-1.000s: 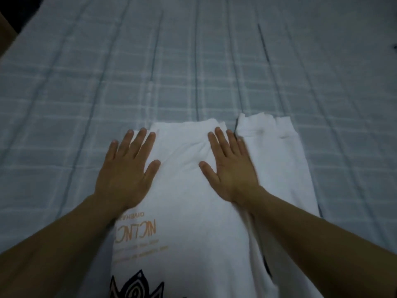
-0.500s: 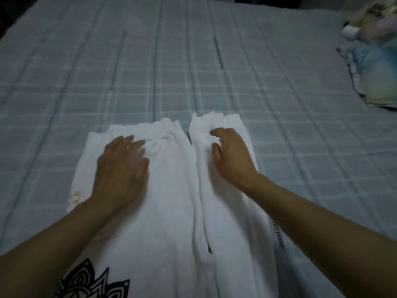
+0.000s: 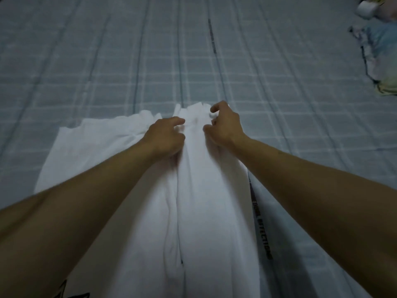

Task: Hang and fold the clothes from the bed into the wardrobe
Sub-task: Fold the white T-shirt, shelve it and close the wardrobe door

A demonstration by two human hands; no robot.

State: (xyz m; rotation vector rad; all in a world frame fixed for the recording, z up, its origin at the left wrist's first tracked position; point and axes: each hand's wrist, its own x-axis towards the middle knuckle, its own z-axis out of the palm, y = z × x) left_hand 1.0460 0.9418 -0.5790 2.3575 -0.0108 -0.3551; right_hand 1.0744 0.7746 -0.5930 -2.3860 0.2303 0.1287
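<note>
A white garment [image 3: 199,190] with black print lies flat on the grey checked bedspread [image 3: 150,61], its far hem toward the middle of the bed. My left hand [image 3: 165,136] sits with curled fingers at the left edge of the garment's right-hand fold. My right hand [image 3: 223,125] has its fingers curled on the same fold near the far hem. Both appear to pinch the white cloth between them. The lower print is partly hidden under my left forearm.
A heap of pale, blue and yellow clothes [image 3: 380,54] lies at the bed's far right edge, with a small white object [image 3: 365,6] above it. Bedspread stretches out beyond and to the left of the garment.
My left hand slid right from the left panel to the middle fold. Both hands went from lying flat to curled fingers on the right fold. The view shifted slightly.
</note>
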